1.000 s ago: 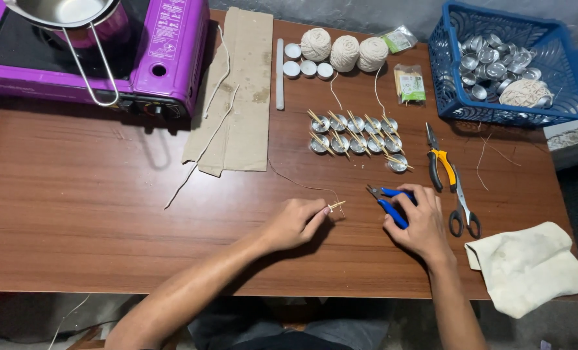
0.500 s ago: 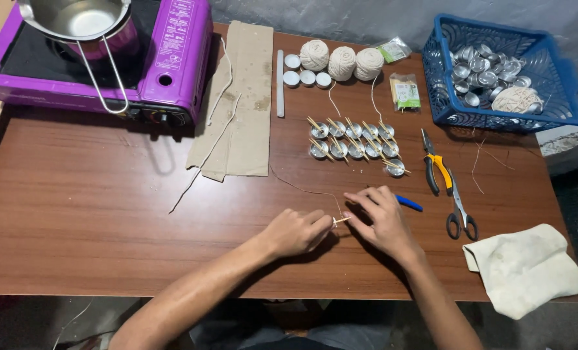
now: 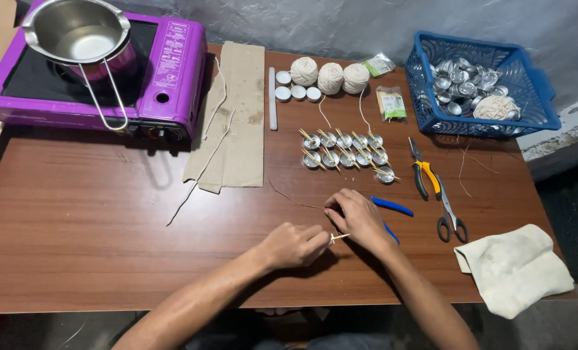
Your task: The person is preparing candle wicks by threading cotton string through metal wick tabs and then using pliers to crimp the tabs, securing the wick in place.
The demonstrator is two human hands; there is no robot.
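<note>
Brown wood-grain table (image 3: 94, 214) against a grey wall: a person seated at its near edge pinches a small wooden stick (image 3: 338, 237) between the fingertips of the left hand (image 3: 295, 245), closed on it just above the tabletop. The right hand (image 3: 357, 217) curls close beside that pinch, fingertips bent toward the stick's tip; whether it grips anything cannot be told. A thin string (image 3: 295, 198) trails away from the pinch toward the far side. Blue-handled pliers (image 3: 390, 209) lie partly under the right hand, just beyond the pinch. Farther out stand two rows of small metal cups (image 3: 344, 150) with sticks across them, then three balls of twine (image 3: 330, 76). To the right of the hands lie yellow-handled pliers (image 3: 425, 177), scissors (image 3: 449, 214) and a cream cloth (image 3: 512, 269); a blue basket (image 3: 425, 104) of cups sits beyond. Far left, a purple stove (image 3: 172, 71) carries a steel pot (image 3: 81, 32), with cardboard (image 3: 237, 123) beside it.
</note>
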